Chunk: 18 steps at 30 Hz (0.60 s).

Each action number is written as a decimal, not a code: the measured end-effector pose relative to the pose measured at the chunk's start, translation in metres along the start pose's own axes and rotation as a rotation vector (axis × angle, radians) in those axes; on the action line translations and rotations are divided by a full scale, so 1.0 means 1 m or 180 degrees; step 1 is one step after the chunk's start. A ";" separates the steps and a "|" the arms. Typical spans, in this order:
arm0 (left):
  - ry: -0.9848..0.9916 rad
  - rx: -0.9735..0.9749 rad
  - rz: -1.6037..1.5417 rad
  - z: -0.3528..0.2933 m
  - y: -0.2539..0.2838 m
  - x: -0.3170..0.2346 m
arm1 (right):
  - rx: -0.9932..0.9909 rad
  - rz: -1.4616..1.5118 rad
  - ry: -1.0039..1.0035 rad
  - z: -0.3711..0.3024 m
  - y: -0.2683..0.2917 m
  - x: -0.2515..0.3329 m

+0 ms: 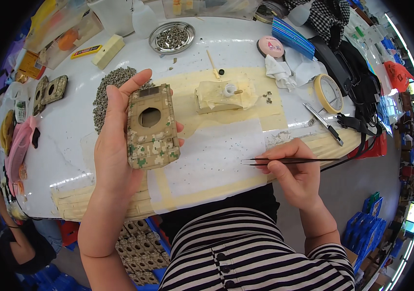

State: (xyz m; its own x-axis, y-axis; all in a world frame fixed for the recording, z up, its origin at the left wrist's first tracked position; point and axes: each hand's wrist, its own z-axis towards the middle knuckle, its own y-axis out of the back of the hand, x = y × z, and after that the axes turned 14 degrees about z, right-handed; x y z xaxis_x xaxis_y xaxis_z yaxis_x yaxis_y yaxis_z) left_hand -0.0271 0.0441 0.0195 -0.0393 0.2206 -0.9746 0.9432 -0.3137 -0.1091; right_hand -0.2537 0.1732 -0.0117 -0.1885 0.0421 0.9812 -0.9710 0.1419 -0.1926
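Head view: a camouflage-patterned model hull is held in the left hand, above the left part of the white sheet. The hull is lain along the palm, its face with the large round opening turned up toward the camera. The left hand is partly opened around it: the thumb is extended at the left side, one finger is stretched past the upper end, and two fingertips are seen at the right edge.

By the right hand, black tweezers are gripped between thumb and fingers, the hand being closed on them. The tips are pointed left over the sheet, slightly apart, and well clear of the hull. Small specks are scattered on the sheet. Beyond it, a tape-covered block is noted, with a small white cup set on top.
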 end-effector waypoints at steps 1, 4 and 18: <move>0.0006 -0.0007 0.0009 0.000 0.000 0.000 | 0.0072 -0.0122 -0.0067 0.002 0.004 0.002; 0.0045 -0.0002 0.0026 -0.001 -0.001 0.000 | 0.0158 -0.0168 -0.0315 0.010 0.005 0.007; -0.0016 -0.0034 0.0066 0.000 -0.003 0.001 | 0.0253 -0.0116 -0.0623 0.022 0.005 0.012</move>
State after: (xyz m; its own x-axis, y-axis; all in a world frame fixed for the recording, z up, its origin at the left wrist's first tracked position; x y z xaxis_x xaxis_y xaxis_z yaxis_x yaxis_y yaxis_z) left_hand -0.0295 0.0452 0.0193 -0.0215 0.2094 -0.9776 0.9473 -0.3084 -0.0868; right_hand -0.2641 0.1527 -0.0010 -0.1705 -0.1555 0.9730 -0.9848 0.0611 -0.1627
